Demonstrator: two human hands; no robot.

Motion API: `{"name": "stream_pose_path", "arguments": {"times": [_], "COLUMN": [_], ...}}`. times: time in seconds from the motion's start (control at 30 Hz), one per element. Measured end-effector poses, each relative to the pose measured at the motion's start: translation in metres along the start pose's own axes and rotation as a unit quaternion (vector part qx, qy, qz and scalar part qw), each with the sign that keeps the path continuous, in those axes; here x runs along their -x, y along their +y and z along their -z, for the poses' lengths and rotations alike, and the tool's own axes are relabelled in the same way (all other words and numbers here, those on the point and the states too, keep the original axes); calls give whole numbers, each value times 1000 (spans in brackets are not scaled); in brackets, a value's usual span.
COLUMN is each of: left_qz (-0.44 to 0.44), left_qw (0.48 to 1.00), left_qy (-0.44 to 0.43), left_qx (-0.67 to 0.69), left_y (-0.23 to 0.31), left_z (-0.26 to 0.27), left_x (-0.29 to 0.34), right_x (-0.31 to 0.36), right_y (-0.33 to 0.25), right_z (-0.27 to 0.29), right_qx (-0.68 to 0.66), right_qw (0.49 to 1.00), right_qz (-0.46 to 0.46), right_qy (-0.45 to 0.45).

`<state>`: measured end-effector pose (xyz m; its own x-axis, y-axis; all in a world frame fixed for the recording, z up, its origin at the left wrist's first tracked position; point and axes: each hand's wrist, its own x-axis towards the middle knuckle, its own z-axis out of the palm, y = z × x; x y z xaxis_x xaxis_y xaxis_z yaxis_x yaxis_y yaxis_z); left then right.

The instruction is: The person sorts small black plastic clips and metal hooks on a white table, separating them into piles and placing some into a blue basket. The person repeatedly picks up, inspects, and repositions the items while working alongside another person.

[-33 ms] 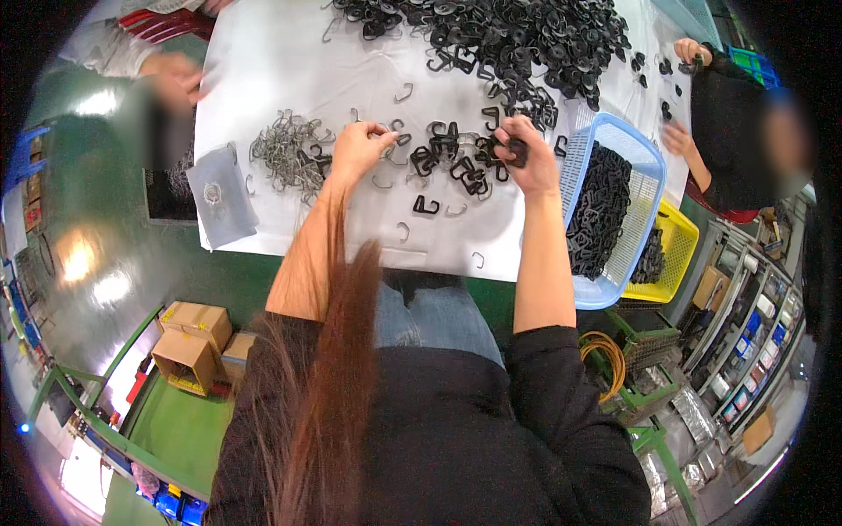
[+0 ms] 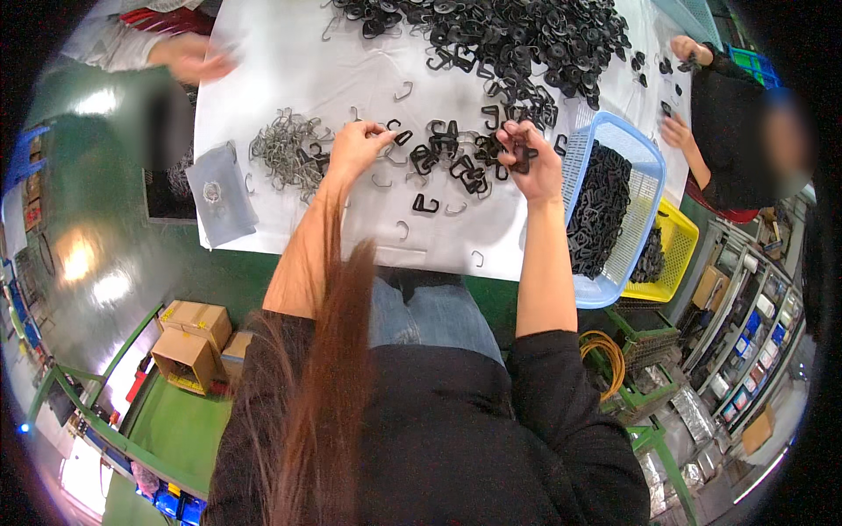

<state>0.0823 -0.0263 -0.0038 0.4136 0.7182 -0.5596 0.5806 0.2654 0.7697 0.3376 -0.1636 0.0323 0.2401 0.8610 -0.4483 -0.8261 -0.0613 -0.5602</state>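
My left hand (image 2: pixel 354 151) is over the white-covered table with thumb and forefinger pinched together. A small black hook-shaped clip (image 2: pixel 403 138) shows at those fingertips. My right hand (image 2: pixel 537 167) is curled, palm side partly up, around several black hook-shaped clips (image 2: pixel 524 161); how many is hidden by the fingers. Between my hands lies a loose cluster of black clips (image 2: pixel 444 140), with one clip (image 2: pixel 425 204) apart and nearer to me. Left of my left hand is a heap of thin grey metal hooks (image 2: pixel 285 149); a few single hooks are scattered about.
A big pile of black round-headed parts (image 2: pixel 517 39) covers the far table. At right stand a blue basket (image 2: pixel 645 158) of black clips and a yellow basket (image 2: pixel 684 250). A grey plastic sheet (image 2: pixel 230 219) lies at the left edge. Co-workers' hands (image 2: pixel 189 60) reach in from both sides.
My right hand has shifted slightly and its fingers have loosened, showing more of the black clips. The clip at my left fingertips shows more plainly. The left co-worker's hand has moved over the table edge.
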Motion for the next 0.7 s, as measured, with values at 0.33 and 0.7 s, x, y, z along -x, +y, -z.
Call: {"name": "stream_pose_path", "arguments": {"times": [0.33, 0.7], "left_qz": [-167, -357], "left_qw": [949, 791], "left_qy": [99, 51], "left_qx": [-250, -495], "left_y": [1, -46], "left_z": [-34, -96], "left_x": [58, 63], "right_x": [131, 2], "right_y": [45, 47], "right_z": [43, -27], "right_qx": [418, 331], "right_qw": [802, 932], "right_qz": [-427, -125], "right_qy": [0, -74]}}
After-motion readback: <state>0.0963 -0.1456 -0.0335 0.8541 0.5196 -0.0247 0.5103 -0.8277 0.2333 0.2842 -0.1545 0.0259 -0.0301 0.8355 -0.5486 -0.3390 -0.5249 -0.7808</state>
